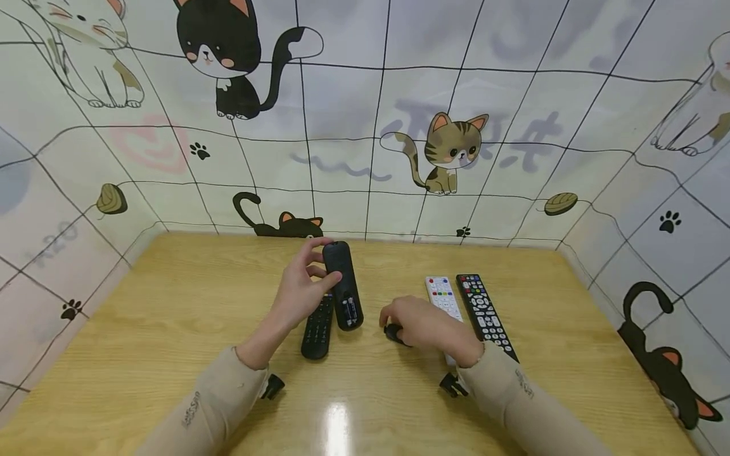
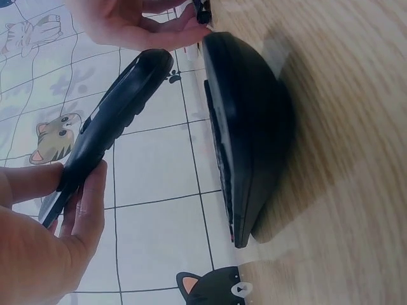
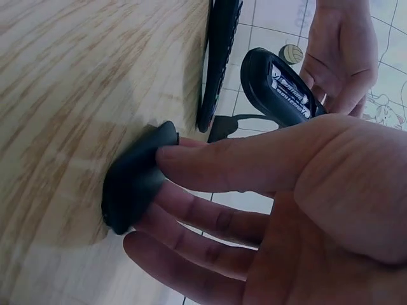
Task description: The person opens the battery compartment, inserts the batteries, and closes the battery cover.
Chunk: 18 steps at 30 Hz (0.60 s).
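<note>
My left hand (image 1: 301, 285) grips a black remote control (image 1: 343, 275) by its far end, its back turned up. Its battery compartment is uncovered, and batteries (image 3: 289, 92) show inside in the right wrist view. To the right, my right hand (image 1: 424, 322) pinches a small black battery cover (image 1: 395, 334) between thumb and fingers, low at the table. In the right wrist view the cover (image 3: 137, 181) appears curved, and whether it touches the wood I cannot tell. Another black remote control (image 1: 317, 332) lies keys up beside the held one, partly behind my left hand.
A white remote (image 1: 441, 291) and a long black remote with pale keys (image 1: 481, 304) lie side by side right of my right hand, partly covered by that arm. The wooden table (image 1: 199, 304) meets a cat-patterned backdrop (image 1: 342, 158) at the back and sides.
</note>
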### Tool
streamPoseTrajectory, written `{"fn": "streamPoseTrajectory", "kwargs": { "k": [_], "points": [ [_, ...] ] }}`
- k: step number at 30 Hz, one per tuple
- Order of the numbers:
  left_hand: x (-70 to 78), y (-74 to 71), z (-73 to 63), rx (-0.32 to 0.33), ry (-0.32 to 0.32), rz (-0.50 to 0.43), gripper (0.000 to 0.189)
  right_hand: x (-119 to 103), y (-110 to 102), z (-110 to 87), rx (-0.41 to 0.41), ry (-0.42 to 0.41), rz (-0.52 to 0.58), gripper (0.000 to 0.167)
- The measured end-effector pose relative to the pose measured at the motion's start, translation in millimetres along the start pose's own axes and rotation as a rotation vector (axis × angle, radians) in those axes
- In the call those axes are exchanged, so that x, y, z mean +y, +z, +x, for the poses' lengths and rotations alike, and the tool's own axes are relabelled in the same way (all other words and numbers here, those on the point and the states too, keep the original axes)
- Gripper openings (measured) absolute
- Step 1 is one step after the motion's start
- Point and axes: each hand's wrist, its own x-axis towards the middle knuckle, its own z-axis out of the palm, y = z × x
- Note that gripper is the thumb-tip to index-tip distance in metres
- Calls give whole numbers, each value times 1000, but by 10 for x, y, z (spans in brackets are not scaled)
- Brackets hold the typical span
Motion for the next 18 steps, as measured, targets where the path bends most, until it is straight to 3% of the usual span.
{"fn": "streamPoseTrajectory", "kwargs": {
  "k": [10,18],
  "points": [
    [8,4,0,-4,-9,-12,60,17,-27,5,-15,0,48,28],
    [28,0,25,3,-4,-1,61,51,-113,-4,-19,-122,152,26]
  ]
}}
